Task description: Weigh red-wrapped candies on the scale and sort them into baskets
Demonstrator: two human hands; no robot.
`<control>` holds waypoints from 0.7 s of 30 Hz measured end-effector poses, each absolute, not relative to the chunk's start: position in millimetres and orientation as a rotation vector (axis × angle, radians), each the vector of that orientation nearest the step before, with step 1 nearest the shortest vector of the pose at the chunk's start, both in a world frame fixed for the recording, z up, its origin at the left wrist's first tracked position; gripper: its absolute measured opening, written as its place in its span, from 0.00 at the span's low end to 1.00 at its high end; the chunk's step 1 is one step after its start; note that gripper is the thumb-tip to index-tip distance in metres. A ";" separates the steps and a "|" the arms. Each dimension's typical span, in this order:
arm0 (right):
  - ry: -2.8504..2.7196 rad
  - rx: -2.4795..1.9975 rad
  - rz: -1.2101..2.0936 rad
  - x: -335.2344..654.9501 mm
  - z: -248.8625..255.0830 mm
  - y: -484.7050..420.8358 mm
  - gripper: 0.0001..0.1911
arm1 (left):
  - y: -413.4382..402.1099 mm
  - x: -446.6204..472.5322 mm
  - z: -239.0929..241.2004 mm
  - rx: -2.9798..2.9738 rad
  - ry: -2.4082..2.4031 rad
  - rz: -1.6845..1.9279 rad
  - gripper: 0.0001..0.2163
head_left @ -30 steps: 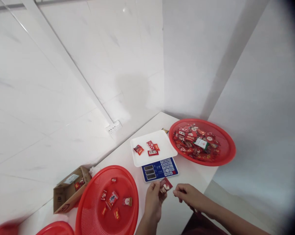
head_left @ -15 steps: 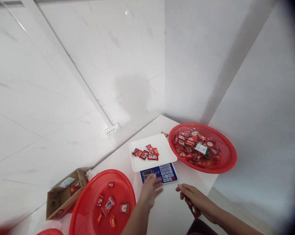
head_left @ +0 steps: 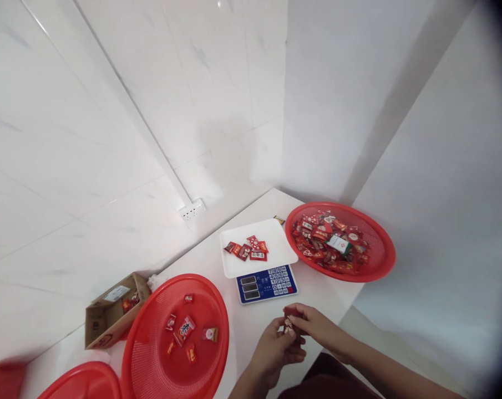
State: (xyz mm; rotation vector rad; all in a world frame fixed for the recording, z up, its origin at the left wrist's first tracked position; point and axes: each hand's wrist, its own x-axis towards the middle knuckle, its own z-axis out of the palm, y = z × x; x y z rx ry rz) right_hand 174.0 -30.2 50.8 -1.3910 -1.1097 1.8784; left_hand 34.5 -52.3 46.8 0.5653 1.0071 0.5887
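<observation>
My left hand (head_left: 273,348) and my right hand (head_left: 316,326) meet above the front of the white table, both closed on a small dark red packet (head_left: 289,315) with pale markings. Fingers cover much of it. Just beyond them sits a blue scale (head_left: 259,284) with a keypad and several display windows. On its white weighing tray (head_left: 278,235) lie several red wrapped candies (head_left: 244,252). To the right, a red plastic basket (head_left: 381,249) holds a heap of red wrapped candies (head_left: 317,238) and a white-and-green packet (head_left: 339,244).
At left, another red basket (head_left: 140,324) has several scattered packets. Behind it stands an open cardboard box (head_left: 99,327) with red packets inside. Part of a further red basket (head_left: 86,382) shows at the bottom. Walls border the table; a power socket (head_left: 192,210) is behind.
My left hand has moved back from the scale's display and joined my right hand. My right hand has shifted left, and the red packet is now between both hands.
</observation>
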 end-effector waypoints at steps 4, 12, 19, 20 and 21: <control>-1.297 -1.556 1.789 182.1 48.7 -34.0 0.14 | -55.2 32.0 48.1 0.609 1.067 0.570 0.25; -1.419 -1.599 1.728 182.4 33.5 -48.6 0.18 | -64.2 31.9 45.5 0.587 1.096 0.541 0.20; -1.584 -1.617 1.549 176.2 38.0 -47.2 0.15 | -62.1 27.3 48.2 0.705 1.106 0.577 0.20; -1.580 -1.608 1.535 175.8 38.6 -47.5 0.15 | -61.0 27.2 46.6 0.717 1.110 0.570 0.21; -1.566 -1.599 1.531 175.4 38.9 -48.0 0.14 | -60.0 27.4 44.3 0.720 1.111 0.556 0.22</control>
